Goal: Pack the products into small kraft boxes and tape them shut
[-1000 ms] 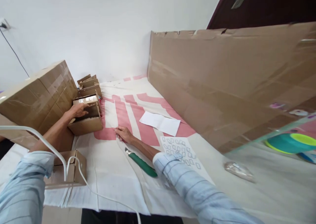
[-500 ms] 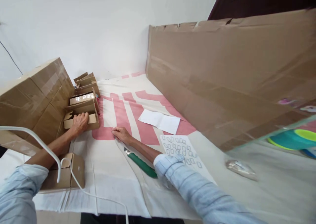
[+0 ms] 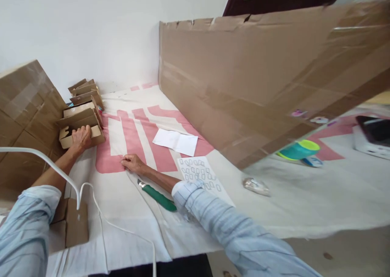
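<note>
At the left, my left hand (image 3: 82, 136) is closed over the edge of a small open cardboard box (image 3: 99, 135), its fingertips hidden inside. My right hand (image 3: 131, 163) rests on the pink print of the tablecloth, thumb and fingers pinched together; whatever is between them is too small to make out. Just below that hand lies a green-handled cutter (image 3: 160, 197), its blade end toward the pinched fingers. A folded white paper (image 3: 176, 142) is beyond the right hand, and a sheet with drawn small rectangles (image 3: 198, 169) lies beside the right forearm.
More open small boxes (image 3: 85, 90) line up behind the left hand, against a large carton (image 3: 27, 102). A tall cardboard panel (image 3: 243, 77) stands along the right. A white cable (image 3: 122, 232) crosses the front. A clear packet (image 3: 256, 186) and teal tape rolls (image 3: 300, 150) lie right.
The view has turned to the right, so everything sits further left and more of the table's right side shows. Both hands keep their places on the box and the cloth.
</note>
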A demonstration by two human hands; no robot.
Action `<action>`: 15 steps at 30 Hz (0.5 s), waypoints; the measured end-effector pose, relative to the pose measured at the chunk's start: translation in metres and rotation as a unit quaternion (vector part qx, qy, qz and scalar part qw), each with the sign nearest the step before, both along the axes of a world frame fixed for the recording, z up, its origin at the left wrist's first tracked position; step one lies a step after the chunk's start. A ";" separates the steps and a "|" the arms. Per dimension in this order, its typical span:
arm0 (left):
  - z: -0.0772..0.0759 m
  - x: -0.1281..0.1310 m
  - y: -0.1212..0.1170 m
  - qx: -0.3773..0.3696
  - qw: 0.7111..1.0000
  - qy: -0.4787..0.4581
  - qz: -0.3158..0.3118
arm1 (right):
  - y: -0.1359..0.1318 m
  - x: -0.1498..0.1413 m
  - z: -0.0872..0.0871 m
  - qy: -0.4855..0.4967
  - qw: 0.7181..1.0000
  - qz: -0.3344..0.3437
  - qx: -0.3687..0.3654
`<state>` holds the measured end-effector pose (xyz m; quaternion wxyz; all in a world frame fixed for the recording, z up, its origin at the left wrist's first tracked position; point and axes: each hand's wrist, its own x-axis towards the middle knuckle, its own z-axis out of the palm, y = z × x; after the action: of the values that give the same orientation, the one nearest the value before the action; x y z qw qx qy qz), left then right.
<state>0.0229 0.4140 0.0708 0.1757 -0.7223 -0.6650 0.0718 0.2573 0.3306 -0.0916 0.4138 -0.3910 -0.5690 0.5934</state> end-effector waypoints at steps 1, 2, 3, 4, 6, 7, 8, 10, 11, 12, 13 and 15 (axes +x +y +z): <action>0.002 0.001 0.001 0.002 1.000 -0.002 0.001 | 0.000 0.001 0.001 -0.003 1.000 0.001 0.002; 0.004 0.002 0.002 0.001 1.000 -0.003 0.002 | 0.000 0.001 0.002 -0.007 1.000 0.002 0.005; 0.007 0.002 0.001 -0.002 1.000 -0.002 0.002 | -0.001 0.002 0.003 -0.010 1.000 0.004 0.008; 0.010 0.002 -0.001 -0.007 1.000 -0.002 0.003 | -0.001 0.002 0.005 -0.013 1.000 0.004 0.011; 0.021 0.002 -0.008 -0.016 1.000 -0.005 0.003 | -0.001 0.002 0.007 -0.020 1.000 0.001 0.016; 0.028 0.002 -0.013 -0.020 1.000 -0.008 0.002 | -0.001 0.002 0.008 -0.023 1.000 -0.002 0.019; 0.035 0.001 -0.019 -0.021 1.000 -0.012 -0.001 | -0.001 0.001 0.010 -0.026 0.999 -0.005 0.021; 0.051 -0.002 -0.035 -0.026 0.999 -0.028 -0.009 | -0.004 0.000 0.014 -0.032 0.999 -0.012 0.025; 0.059 -0.003 -0.045 -0.031 0.999 -0.041 -0.017 | -0.006 0.000 0.016 -0.035 0.999 -0.014 0.028; 0.067 -0.006 -0.057 -0.037 0.997 -0.057 -0.029 | -0.009 0.000 0.019 -0.037 0.999 -0.017 0.030; 0.073 -0.008 -0.071 -0.043 0.995 -0.076 -0.045 | -0.013 0.000 0.021 -0.037 0.999 -0.019 0.032; 0.083 -0.015 -0.103 -0.053 0.988 -0.114 -0.086 | -0.024 0.001 0.025 -0.036 0.999 -0.023 0.034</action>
<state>0.0079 0.3111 0.1542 0.0659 -0.7888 -0.6110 0.0087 0.2582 0.3068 -0.0666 0.4197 -0.4110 -0.5938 0.5498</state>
